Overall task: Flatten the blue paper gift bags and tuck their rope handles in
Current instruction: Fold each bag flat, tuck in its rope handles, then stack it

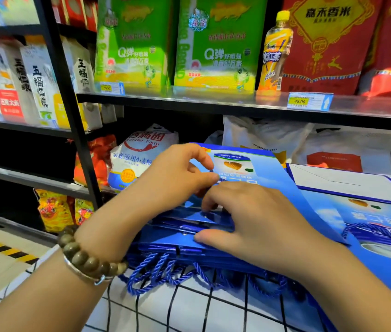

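- Tucking goes best one bag at a time: the left hand [177, 173] pinches the raised front panel of the top bag [249, 164] between thumb and curled fingers. Whether a cord is also in that pinch I cannot tell.
- The right hand [256, 221] lies spread over the stack of blue paper gift bags [189, 245], fingertips pressing at the mouth and thumb flat on a folded edge.
- My advice is to keep that press firm so the creases stay aligned, push each cord fully inside the mouth, then lower the panel and smooth outward.
- Several rope handles [156, 267] hang loose from the stack's near edge onto the checked cloth [189, 307], so most tucking looks undone.
- Another flattened bag [381, 212] lies just beside the stack on the right, its rope handle [381, 233] resting on top.
- All the bags look collapsed; nothing shows inside them.
- The upper shelf [213, 101] holds green rice boxes [137, 44] and an iced tea bottle [275, 51]; the shelf below holds a flour sack [137, 154].
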A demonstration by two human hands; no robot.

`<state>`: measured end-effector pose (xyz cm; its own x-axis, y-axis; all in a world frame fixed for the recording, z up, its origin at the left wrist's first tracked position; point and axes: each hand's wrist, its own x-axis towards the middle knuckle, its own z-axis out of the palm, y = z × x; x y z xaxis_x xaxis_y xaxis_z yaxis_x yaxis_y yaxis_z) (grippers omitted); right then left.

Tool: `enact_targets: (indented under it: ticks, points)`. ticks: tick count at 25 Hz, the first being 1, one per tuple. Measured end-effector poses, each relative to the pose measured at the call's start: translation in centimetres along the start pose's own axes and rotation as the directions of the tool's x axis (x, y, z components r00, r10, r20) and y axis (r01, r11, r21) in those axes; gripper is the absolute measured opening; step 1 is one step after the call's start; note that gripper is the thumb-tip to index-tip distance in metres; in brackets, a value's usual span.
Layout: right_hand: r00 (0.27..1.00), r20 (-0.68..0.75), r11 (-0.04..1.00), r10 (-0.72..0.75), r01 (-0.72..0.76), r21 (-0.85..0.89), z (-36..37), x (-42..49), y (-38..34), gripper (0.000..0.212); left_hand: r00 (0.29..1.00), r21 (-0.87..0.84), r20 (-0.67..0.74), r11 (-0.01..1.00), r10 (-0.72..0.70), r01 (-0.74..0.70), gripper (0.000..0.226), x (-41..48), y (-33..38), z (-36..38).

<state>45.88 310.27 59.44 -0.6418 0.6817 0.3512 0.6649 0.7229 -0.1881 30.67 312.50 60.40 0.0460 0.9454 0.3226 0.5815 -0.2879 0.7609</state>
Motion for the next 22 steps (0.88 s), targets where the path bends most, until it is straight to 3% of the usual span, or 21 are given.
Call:
enact_targets:
  ticks: [3,5,8,10,12,14,16,18,20,22]
  points:
    - [0.998,0.064,0.985,0.027,-0.016,-0.170,-0.7,0.5,-0.9,0.038,1.000,0.044,-0.018,0.999,-0.005,0.006,0.009,-0.9,-1.1,-0.1]
    - [0.992,0.122,0.941,-0.038,0.077,-0.330,-0.8,1.0,-1.5,0.032,0.997,0.062,-0.069,0.998,0.019,-0.015,0.011,-1.9,-1.8,-0.1]
    - [0.973,0.210,0.887,-0.094,0.177,-0.425,-1.0,1.7,-2.8,0.013,0.945,0.083,-0.293,0.988,0.146,-0.127,0.015,-3.7,-1.8,-0.3]
    - [0.980,0.201,0.916,0.002,0.079,-0.393,-1.5,2.3,-2.7,0.011,0.847,0.115,-0.484,0.976,0.219,-0.187,0.014,-5.3,-1.3,0.1]
    - [0.991,0.095,0.952,0.093,-0.060,-0.301,-2.3,2.7,-2.2,0.017,0.805,0.093,-0.557,0.979,0.203,-0.183,0.026,-6.8,-1.1,1.2]
    - [0.990,-0.083,0.979,0.115,-0.127,-0.162,-2.9,2.8,-2.0,0.018,0.893,0.039,-0.445,0.997,0.075,-0.065,0.049,-7.6,-0.3,2.4]
    - [0.947,-0.288,0.989,0.140,-0.144,0.007,-3.2,2.7,-2.0,0.010,0.960,0.252,-0.279,0.966,0.013,0.060,0.074,-7.7,0.7,3.4]
    - [0.849,-0.468,0.960,0.245,-0.144,0.241,-3.5,2.7,-1.8,0.004,0.979,0.443,-0.197,0.896,0.057,0.037,0.082,-7.2,1.9,3.6]
    - [0.744,-0.559,0.863,0.366,-0.046,0.503,-4.1,2.5,-1.6,0.008,0.990,0.481,-0.122,0.877,0.073,-0.005,0.086,-6.6,3.1,3.9]
    - [0.651,-0.550,0.634,0.523,0.135,0.762,-4.9,2.1,-1.2,0.012,0.989,0.496,-0.083,0.866,0.120,-0.064,0.083,-6.3,3.4,4.1]
